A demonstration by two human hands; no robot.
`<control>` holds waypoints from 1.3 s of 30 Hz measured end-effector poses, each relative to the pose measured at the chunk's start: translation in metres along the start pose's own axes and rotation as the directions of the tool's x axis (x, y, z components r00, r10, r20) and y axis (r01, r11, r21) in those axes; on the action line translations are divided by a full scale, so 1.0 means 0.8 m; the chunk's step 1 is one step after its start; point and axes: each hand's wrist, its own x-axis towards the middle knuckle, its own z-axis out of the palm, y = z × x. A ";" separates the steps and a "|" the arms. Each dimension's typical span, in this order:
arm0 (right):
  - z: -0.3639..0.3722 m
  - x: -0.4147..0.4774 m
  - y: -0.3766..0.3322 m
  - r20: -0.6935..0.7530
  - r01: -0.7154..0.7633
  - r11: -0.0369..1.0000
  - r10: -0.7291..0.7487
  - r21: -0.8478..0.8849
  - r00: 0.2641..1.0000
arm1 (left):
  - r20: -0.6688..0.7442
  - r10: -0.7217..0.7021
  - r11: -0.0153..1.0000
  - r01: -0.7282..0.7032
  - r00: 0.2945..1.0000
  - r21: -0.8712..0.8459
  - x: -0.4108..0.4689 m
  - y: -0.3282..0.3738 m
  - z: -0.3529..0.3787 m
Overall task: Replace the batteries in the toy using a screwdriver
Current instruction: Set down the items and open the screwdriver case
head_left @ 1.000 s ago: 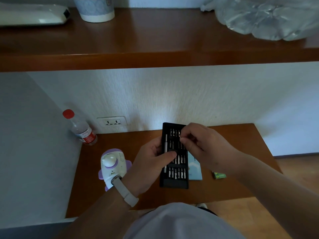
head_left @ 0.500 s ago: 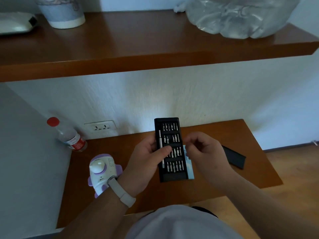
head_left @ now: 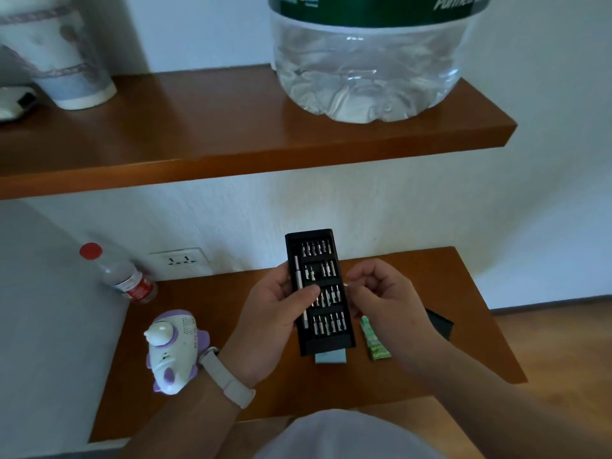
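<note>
head | left hand (head_left: 268,323) grips bit case (head_left: 326,341); right hand (head_left: 384,293) curled beside it (whether pinching anything, cannot tell)

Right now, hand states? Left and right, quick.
The left hand grips the open bit case, thumb across its front.
The right hand has curled fingers pinching what looks like a small bit.

One left hand (head_left: 275,323), one right hand (head_left: 381,293), one bit case (head_left: 326,341) with four rows of bits, one screwdriver handle (head_left: 299,279), one toy (head_left: 172,352), one green battery pack (head_left: 374,339), one black lid (head_left: 440,323), one blue box (head_left: 331,356), one small bottle (head_left: 124,276), one big jug (head_left: 364,67), one cup (head_left: 63,61), one wall socket (head_left: 178,260), one upper shelf (head_left: 231,127), one lower shelf (head_left: 198,303), one wristband (head_left: 228,379)
</note>
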 end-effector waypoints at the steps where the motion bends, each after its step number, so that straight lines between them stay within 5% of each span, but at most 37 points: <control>1: -0.004 0.000 -0.001 0.012 -0.002 1.000 0.001 0.007 1.000 | -0.010 -0.002 1.000 0.002 1.000 0.003 0.000 -0.001 0.004; 8: -0.028 0.002 0.027 0.072 -0.119 0.990 0.124 -0.071 0.990 | -0.100 -0.068 0.997 0.072 0.993 0.031 -0.001 -0.019 0.018; 15: -0.026 0.000 0.053 0.155 -0.388 0.882 0.359 0.266 0.921 | -0.145 -0.139 0.989 0.144 0.980 0.020 -0.005 -0.040 0.025; 19: -0.024 0.001 0.059 0.201 -0.461 0.847 0.419 0.266 0.886 | -0.153 -0.149 0.988 0.154 0.977 0.019 -0.006 -0.045 0.028; 32: -0.027 0.007 0.047 0.318 -0.417 0.892 0.349 0.176 0.882 | -0.131 -0.096 0.992 0.105 0.987 0.065 0.002 -0.039 0.040; 39: -0.029 0.014 0.038 0.312 -0.404 0.886 0.326 0.226 0.892 | -0.104 -0.027 0.964 0.053 0.994 0.261 0.002 -0.025 0.033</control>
